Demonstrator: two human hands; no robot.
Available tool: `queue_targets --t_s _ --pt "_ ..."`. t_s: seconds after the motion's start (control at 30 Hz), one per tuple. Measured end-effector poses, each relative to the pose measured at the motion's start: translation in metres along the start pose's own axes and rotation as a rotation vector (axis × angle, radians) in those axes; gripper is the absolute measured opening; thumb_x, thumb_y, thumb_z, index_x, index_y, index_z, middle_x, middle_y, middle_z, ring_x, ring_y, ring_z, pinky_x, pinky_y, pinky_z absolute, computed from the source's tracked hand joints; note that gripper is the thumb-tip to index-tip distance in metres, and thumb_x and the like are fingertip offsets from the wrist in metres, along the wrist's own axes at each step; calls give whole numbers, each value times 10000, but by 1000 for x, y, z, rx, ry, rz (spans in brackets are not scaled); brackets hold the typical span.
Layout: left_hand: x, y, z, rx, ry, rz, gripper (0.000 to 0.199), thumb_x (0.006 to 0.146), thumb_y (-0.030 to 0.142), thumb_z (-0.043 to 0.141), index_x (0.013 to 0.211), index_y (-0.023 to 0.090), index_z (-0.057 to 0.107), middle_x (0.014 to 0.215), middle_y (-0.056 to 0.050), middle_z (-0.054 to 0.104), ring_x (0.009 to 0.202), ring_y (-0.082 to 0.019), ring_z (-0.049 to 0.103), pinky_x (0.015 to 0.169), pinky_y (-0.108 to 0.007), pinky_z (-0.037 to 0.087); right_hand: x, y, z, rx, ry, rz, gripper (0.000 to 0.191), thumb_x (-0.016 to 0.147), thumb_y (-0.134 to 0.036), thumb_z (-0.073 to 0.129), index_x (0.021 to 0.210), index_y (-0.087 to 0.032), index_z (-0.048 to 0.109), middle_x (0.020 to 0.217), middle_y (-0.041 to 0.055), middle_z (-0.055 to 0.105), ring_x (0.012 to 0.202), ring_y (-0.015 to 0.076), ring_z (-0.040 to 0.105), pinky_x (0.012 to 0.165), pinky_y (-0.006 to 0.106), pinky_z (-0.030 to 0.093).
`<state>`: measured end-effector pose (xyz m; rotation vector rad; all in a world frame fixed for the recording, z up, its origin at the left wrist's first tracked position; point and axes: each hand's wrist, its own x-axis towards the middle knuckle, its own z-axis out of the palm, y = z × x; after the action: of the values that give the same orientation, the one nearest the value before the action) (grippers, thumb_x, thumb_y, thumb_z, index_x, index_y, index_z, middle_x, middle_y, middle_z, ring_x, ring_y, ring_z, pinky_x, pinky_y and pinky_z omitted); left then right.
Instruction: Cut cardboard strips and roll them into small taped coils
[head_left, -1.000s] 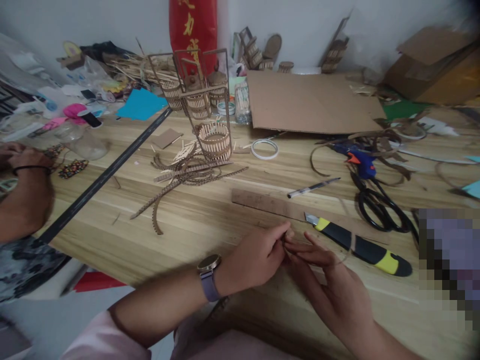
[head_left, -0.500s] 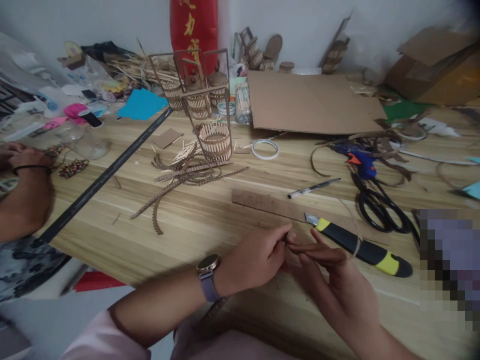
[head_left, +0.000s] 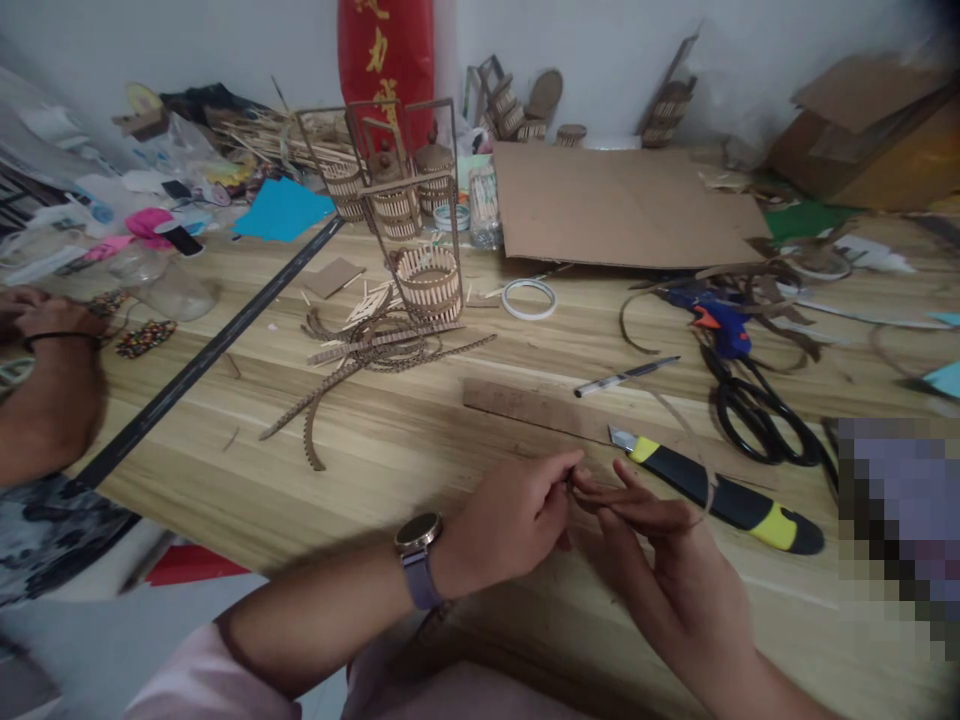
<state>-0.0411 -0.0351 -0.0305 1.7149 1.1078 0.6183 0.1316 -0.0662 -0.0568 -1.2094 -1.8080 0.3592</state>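
In front of me, above the table, my hands meet at the fingertips. My left hand (head_left: 517, 515), with a watch on its wrist, is closed in a pinch on a narrow brown strip; only a dark bit shows at the fingertips. My right hand (head_left: 686, 580) has its thumb and fingers pressed together on the same thin cardboard strip (head_left: 706, 460), whose loose part curls up past the knuckles. Just beyond the right hand lies a black and yellow utility knife (head_left: 712, 490), blade out, across a flat cardboard piece (head_left: 525, 408).
Black-handled scissors (head_left: 765, 425), a blue glue gun (head_left: 724, 325) and a pen (head_left: 626, 377) lie at right. Small stick baskets (head_left: 429, 285) and curled corrugated strips (head_left: 315, 400) are farther off. A cardboard sheet (head_left: 622, 205) lies behind. Another person's arm (head_left: 64, 390) rests at left.
The loose part of the strip has swung slightly left by my right hand. Both hands stay almost in place, still pinching.
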Motion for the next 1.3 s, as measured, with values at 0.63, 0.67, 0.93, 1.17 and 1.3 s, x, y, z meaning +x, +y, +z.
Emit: queue_targets --t_s 0.63,0.67,0.93,1.17,1.3 --pt "15 -1 -5 -953 -127 -304 201 836 166 617 1017 106 680 909 -66 715 736 -136 673 803 -313 515 9 -3 -1 206 22 47 55 937 -259 550 908 -277 507 854 12 759 865 223 754 993 514 533" --pt "15 -1 -5 -987 -135 -323 183 818 175 641 982 108 686 894 -60 713 733 -137 671 798 -313 515 9 -4 -1 205 22 51 59 938 -266 551 902 -276 505 855 15 761 868 225 754 987 514 537" --pt "16 -5 -3 -1051 -131 -427 190 740 109 649 930 109 669 808 -33 701 663 -137 669 703 -297 512 10 -5 -3 223 3 31 63 935 -241 545 893 -269 506 781 -16 739 793 205 761 949 471 568" --pt "15 -1 -4 -987 -180 -445 216 730 55 567 919 103 661 725 -20 684 596 -114 640 668 -281 498 8 -2 -3 251 22 91 80 915 -221 564 889 -274 511 772 -18 732 798 211 755 944 461 573" --pt "15 1 -6 -953 -172 -436 209 736 67 561 915 101 664 722 -17 675 570 -100 610 640 -263 479 8 -1 -2 258 35 118 68 917 -240 566 871 -269 525 749 -15 718 781 205 752 939 449 577"
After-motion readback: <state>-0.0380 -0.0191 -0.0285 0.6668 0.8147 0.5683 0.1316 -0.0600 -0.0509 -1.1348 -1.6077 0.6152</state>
